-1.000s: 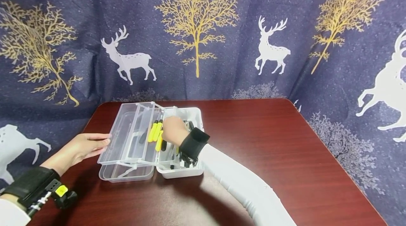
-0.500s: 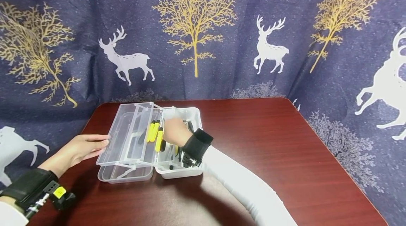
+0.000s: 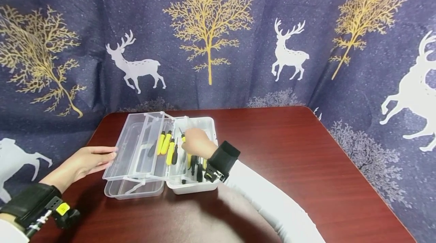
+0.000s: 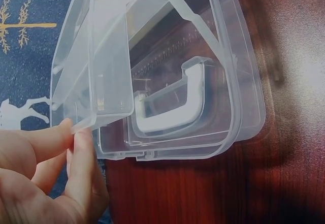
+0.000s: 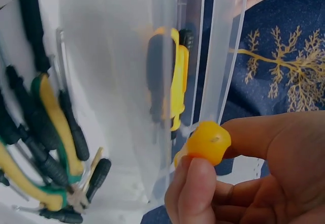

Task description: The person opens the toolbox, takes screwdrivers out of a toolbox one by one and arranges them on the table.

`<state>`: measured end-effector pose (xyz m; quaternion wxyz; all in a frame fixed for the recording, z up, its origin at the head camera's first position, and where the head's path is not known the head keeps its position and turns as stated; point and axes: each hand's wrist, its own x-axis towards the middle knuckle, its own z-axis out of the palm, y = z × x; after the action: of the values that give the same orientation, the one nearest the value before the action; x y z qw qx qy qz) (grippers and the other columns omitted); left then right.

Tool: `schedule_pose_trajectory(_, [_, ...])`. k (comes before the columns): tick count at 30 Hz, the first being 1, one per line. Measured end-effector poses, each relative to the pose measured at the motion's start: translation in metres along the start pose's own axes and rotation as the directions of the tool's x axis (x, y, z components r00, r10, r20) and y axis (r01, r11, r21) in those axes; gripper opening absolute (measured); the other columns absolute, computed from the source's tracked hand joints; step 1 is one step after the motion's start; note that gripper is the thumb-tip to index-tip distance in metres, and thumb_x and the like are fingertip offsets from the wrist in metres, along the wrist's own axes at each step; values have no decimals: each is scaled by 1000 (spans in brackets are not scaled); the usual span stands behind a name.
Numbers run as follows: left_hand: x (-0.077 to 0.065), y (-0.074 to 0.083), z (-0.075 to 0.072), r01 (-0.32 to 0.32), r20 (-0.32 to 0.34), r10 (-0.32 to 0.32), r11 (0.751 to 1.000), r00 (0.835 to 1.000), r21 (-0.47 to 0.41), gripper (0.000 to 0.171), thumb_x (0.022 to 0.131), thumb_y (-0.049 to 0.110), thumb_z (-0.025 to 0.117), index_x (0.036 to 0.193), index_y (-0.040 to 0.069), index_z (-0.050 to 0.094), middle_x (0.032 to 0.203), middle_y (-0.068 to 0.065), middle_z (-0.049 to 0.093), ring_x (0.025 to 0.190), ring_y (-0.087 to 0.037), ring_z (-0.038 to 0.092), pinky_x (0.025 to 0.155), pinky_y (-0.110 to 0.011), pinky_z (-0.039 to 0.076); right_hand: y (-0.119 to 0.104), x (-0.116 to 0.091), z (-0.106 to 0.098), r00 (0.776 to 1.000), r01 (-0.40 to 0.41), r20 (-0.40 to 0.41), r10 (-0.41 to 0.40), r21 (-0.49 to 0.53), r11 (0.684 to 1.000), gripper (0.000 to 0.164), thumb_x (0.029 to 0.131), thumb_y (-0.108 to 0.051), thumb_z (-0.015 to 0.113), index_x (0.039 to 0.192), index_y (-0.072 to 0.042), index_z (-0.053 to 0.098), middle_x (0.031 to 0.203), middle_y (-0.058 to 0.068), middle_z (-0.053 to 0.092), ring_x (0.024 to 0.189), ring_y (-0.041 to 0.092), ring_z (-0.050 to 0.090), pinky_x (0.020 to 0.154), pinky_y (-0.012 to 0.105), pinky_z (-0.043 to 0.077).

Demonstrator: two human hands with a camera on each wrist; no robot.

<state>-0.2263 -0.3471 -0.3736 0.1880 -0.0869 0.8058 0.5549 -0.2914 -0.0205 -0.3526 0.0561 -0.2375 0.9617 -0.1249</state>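
Observation:
My left hand pinches the edge of a clear plastic tray between thumb and fingers. The tray is hinged to an opened toolbox, over its clear lid. My right hand holds a screwdriver by its yellow handle; the handle's end faces the right wrist camera, and its thin shaft points up and left in the head view. The hand is above the white toolbox base. Several yellow-handled tools lie in the tray part beside it.
In the base lie several black-handled screwdrivers and pliers with yellow and green grips. A white handle shows on the clear lid. The box stands on a dark red table before a blue deer-patterned cloth.
My right hand has risen and shifted slightly right out of the base, bringing the screwdriver into sight. My left hand has stayed at the tray edge.

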Motion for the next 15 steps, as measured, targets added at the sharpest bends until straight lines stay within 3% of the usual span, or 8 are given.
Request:
schedule_pose_trajectory(5, [0,0,0,-2,5,1,1000,1000,9,54,90,20,67,133,-9,51,93,21,63,83,4,63,78,-21,58,16,-1,-1,999,-28,-25,29,42,999,24,85,-18,61,63,-15,51,67,0,55,61,15,52,53,24,41])
schedule_pose_trajectory(10, [0,1,0,-4,2,4,1000,1000,-1,44,91,18,66,128,-3,58,91,22,63,82,5,62,77,-19,58,34,-5,-1,998,-27,-61,30,51,998,33,86,-20,59,57,-17,45,64,-1,52,61,15,51,60,29,46])
schedule_pose_trajectory(15, [-1,2,0,-2,2,2,1000,1000,-2,44,92,17,65,130,-4,57,91,22,63,81,5,62,76,-19,58,50,-7,3,992,-89,-79,97,101,991,35,89,-29,58,60,-13,48,62,-1,46,61,16,48,57,29,43])
